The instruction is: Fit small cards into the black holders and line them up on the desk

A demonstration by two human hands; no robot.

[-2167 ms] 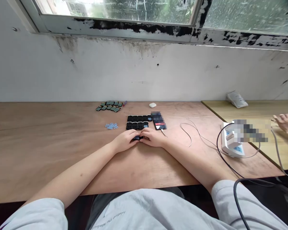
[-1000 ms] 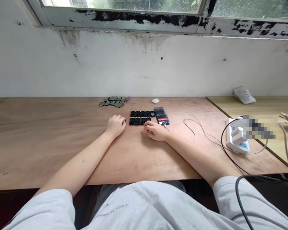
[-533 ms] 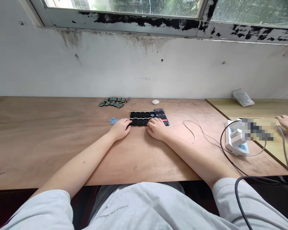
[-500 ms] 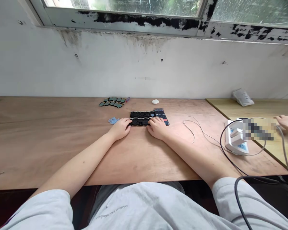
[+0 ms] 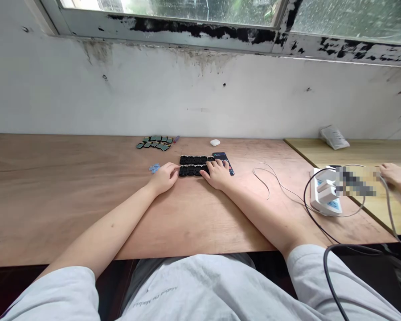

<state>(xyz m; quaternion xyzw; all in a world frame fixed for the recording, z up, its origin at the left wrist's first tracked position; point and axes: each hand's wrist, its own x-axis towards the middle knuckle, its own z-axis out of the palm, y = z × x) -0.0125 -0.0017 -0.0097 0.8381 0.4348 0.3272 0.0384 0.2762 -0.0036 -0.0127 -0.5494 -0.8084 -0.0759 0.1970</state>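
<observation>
Two rows of small black plastic parts lie side by side on the wooden table. My left hand rests on the table with its loosely bent fingertips against the left end of the near row, holding nothing. My right hand lies palm down at the right end, fingers spread over the last black parts and the near edge of a dark phone. A small heap of pale blue pieces sits just left of my left hand.
Several green chips and a white earbud case lie farther back. A thin white cable, a white power strip and black cords are at the right. Another person's hand rests on the neighbouring table.
Both hands left the spot in front of me and went to the ends of the black rows. In the last half second my right hand slid farther back, onto the phone's edge.
</observation>
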